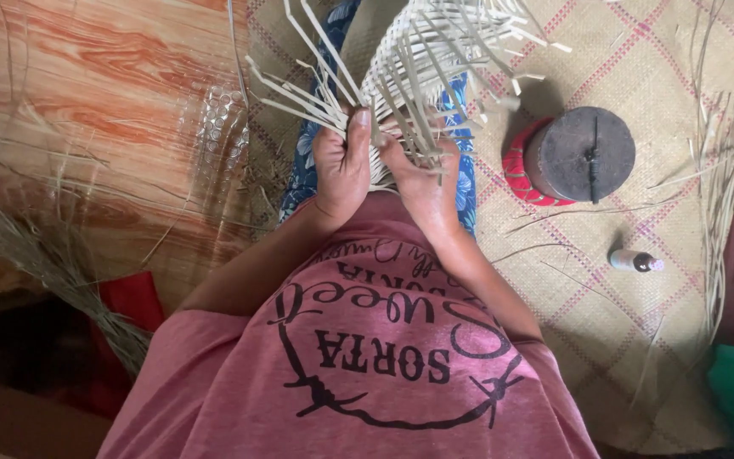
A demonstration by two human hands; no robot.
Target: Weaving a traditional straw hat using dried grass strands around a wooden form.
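Gripping woven piece [422, 76], strips fanning up – both hands [346, 166]

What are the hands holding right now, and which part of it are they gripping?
Both the left hand and the right hand grip a half-woven piece of pale straw strips at its near woven edge, loose strip ends fanning away.

Left hand [341, 166]: raised before chest, fingers curled shut, thumb up. Right hand [422, 178]: just beside it, fingers bent closed, pinching. Both forearms bare, angled inward, converging at the wrists.
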